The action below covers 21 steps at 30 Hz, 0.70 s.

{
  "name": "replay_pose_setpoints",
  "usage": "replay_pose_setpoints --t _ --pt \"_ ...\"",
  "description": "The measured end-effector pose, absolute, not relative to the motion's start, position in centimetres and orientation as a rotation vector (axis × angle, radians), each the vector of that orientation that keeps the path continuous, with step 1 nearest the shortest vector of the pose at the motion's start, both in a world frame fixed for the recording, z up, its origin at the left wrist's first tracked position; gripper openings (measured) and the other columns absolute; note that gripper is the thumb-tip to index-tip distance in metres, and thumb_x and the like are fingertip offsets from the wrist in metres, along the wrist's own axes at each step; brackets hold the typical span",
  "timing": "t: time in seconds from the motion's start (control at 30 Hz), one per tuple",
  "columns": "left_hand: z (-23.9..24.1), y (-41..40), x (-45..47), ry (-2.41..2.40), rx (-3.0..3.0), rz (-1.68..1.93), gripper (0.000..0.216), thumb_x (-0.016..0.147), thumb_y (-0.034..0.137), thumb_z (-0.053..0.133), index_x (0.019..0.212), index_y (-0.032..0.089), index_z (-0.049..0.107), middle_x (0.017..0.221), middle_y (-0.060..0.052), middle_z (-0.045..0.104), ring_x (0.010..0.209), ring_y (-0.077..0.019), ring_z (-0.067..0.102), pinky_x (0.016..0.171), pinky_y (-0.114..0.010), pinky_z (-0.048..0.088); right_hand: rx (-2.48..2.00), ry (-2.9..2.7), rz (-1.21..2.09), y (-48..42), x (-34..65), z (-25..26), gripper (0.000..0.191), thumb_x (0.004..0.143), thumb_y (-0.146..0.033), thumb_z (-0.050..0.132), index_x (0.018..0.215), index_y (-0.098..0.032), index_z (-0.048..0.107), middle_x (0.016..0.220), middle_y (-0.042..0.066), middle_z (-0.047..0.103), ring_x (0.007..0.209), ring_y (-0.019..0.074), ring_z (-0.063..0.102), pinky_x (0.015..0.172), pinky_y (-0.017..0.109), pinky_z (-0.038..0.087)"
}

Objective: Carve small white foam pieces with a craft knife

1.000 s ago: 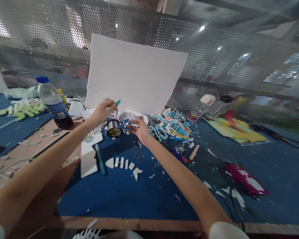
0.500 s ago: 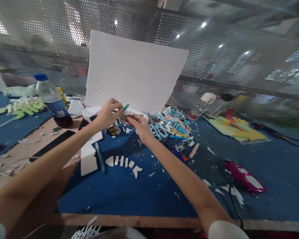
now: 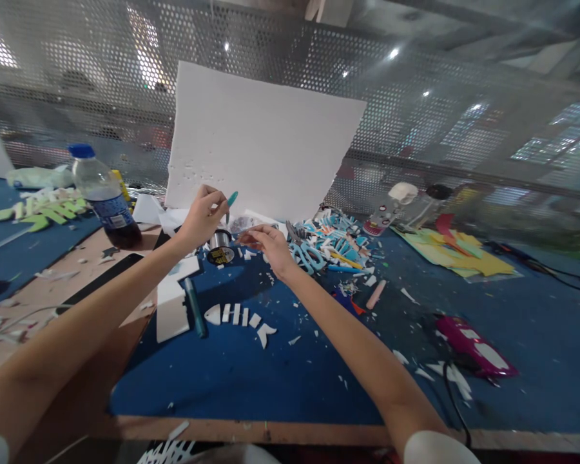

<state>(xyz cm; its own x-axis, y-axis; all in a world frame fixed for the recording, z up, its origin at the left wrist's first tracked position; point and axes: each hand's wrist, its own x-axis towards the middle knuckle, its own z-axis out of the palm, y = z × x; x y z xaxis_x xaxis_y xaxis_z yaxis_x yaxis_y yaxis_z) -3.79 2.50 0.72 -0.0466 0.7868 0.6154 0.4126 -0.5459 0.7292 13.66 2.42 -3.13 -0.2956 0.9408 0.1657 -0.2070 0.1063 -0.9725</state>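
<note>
Teal shows at the upper end of the slim tool [image 3: 232,198] pinched between the thumb and fingers of your left hand [image 3: 207,209], its lower end angled down. Your right hand [image 3: 268,245] has its fingertips drawn close together; whether they grip anything fine, you cannot tell from this view. The silvery spool with a black-and-gold label [image 3: 221,256] sits on the table, beneath your left fingers in the view and just left of your right fingertips, which look the nearer. It lies on its side, label end towards you, so its long axis appears to run away from you; contact with your fingers is unclear. Nearer your body, the white fish-shaped row of flat pieces [image 3: 236,314] curves across the blue tabletop [image 3: 251,380], with the dark-teal pen-shaped tool [image 3: 195,308] just to its left. Beyond both hands, the large white board [image 3: 265,142] stands upright.
</note>
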Motion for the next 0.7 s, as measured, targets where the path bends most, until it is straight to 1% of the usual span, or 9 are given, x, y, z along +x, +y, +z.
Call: replay_pose_setpoints --t 0.1,0.17,0.23,0.3,0.37,0.47,0.53,0.63,0.7 --pt "0.5 3.1 -4.0 1.229 1.777 1.631 0.027 0.08 0.028 0.061 0.057 0.016 0.052 0.074 -0.002 0.042 0.077 -0.0142 0.044 0.074 -0.026 0.042 -0.791 -1.349 1.458 2.3 13.8 -3.1 0.012 0.07 -0.032 0.066 0.071 -0.02 0.064 0.068 -0.001 0.07 0.069 0.0138 0.065 0.073 0.03 0.048" --pt "0.3 3.5 -4.1 1.131 1.62 1.599 0.029 0.082 0.03 0.059 0.059 0.016 0.05 0.071 0.0 0.044 0.069 -0.0113 0.044 0.072 -0.025 0.043 -0.766 -1.346 1.499 2.2 13.9 -3.0 0.011 0.071 -0.031 0.065 0.072 -0.02 0.064 0.067 -0.001 0.069 0.068 0.0139 0.066 0.074 0.031 0.049" --pt "0.2 3.7 -4.1 1.016 1.441 1.562 0.026 0.083 0.033 0.059 0.063 0.016 0.052 0.072 0.0 0.048 0.067 -0.0093 0.046 0.071 -0.024 0.044 -0.738 -1.337 1.531 2.0 14.0 -3.0 0.011 0.071 -0.031 0.065 0.073 -0.02 0.064 0.066 -0.002 0.069 0.066 0.0144 0.066 0.074 0.032 0.05" --pt "0.3 3.8 -4.1 0.924 1.296 1.544 0.022 0.082 0.034 0.06 0.07 0.017 0.055 0.079 -0.001 0.055 0.073 -0.0098 0.051 0.074 -0.026 0.045 -0.714 -1.329 1.553 2.0 14.0 -3.0 0.012 0.071 -0.031 0.065 0.074 -0.02 0.064 0.066 -0.001 0.069 0.065 0.015 0.066 0.073 0.033 0.051" --pt "0.5 3.6 -4.0 0.869 1.208 1.525 0.019 0.082 0.036 0.06 0.076 0.018 0.058 0.091 -0.003 0.061 0.084 -0.0122 0.055 0.079 -0.029 0.047 -0.702 -1.332 1.559 2.0 14.0 -3.1 0.012 0.071 -0.031 0.065 0.075 -0.02 0.064 0.066 -0.001 0.069 0.064 0.0152 0.066 0.072 0.033 0.052" --pt "1.0 3.2 -4.0 0.834 1.146 1.498 0.018 0.084 0.035 0.057 0.079 0.018 0.059 0.106 -0.005 0.063 0.096 -0.0155 0.058 0.084 -0.034 0.048 -0.702 -1.327 1.549 2.1 14.1 -3.2 0.011 0.071 -0.03 0.064 0.074 -0.02 0.064 0.066 -0.001 0.069 0.062 0.0142 0.065 0.069 0.031 0.052" --pt "1.3 2.9 -4.0 0.818 1.105 1.486 0.018 0.087 0.033 0.052 0.078 0.018 0.058 0.109 -0.005 0.063 0.097 -0.0167 0.06 0.086 -0.035 0.049 -0.705 -1.323 1.546 2.2 14.1 -3.3 0.011 0.072 -0.03 0.064 0.072 -0.02 0.063 0.064 -0.001 0.068 0.061 0.0137 0.065 0.068 0.03 0.052" --pt "1.7 2.7 -4.1 0.769 1.03 1.45 0.02 0.091 0.028 0.046 0.077 0.018 0.056 0.104 -0.005 0.065 0.095 -0.0173 0.063 0.085 -0.035 0.05 -0.71 -1.322 1.539 2.2 14.2 -3.2 0.011 0.073 -0.031 0.063 0.071 -0.02 0.064 0.063 -0.002 0.067 0.061 0.0132 0.064 0.067 0.029 0.051" --pt "1.8 2.6 -4.1 0.742 0.979 1.437 0.021 0.091 0.026 0.045 0.074 0.017 0.053 0.091 -0.004 0.066 0.086 -0.0154 0.065 0.085 -0.035 0.051 -0.712 -1.322 1.536 2.2 14.2 -3.2 0.012 0.073 -0.031 0.063 0.072 -0.02 0.064 0.063 -0.002 0.067 0.06 0.0129 0.064 0.067 0.028 0.051"
